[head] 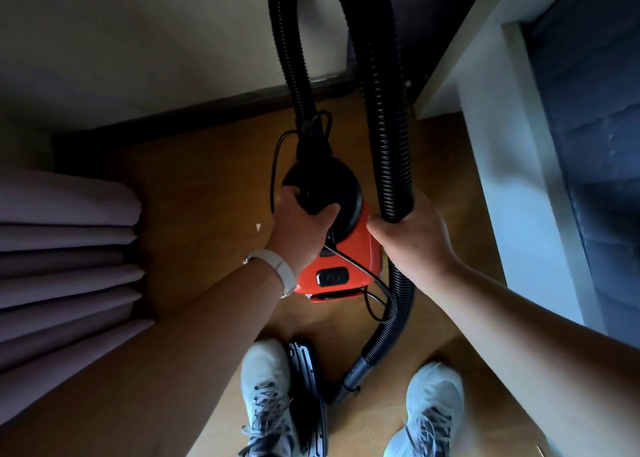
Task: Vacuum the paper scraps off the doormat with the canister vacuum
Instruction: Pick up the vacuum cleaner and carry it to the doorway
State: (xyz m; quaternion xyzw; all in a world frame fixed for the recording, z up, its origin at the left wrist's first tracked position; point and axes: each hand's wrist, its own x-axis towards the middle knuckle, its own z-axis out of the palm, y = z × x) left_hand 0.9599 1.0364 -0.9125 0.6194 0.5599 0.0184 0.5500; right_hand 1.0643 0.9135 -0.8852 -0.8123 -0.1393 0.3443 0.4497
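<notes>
Seen from above, the left grip [301,229] clasps the black round end of an orange canister vacuum [346,259] above a wooden floor [194,193]; the right grip [414,240] grasps its ribbed hose [388,137] just beside the vacuum's body; the floor nozzle [308,384] lies between pale shoes [266,380]

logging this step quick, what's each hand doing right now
Left hand: grips the black front of the canister vacuum.
Right hand: grips the hose.

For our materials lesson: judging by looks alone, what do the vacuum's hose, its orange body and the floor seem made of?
Hose: likely flexible black plastic; ribbed, bends in a loop. Orange body: hard moulded plastic, smooth, slightly glossy. Floor: wood or wood-look laminate; brown, plank seams visible.
</notes>
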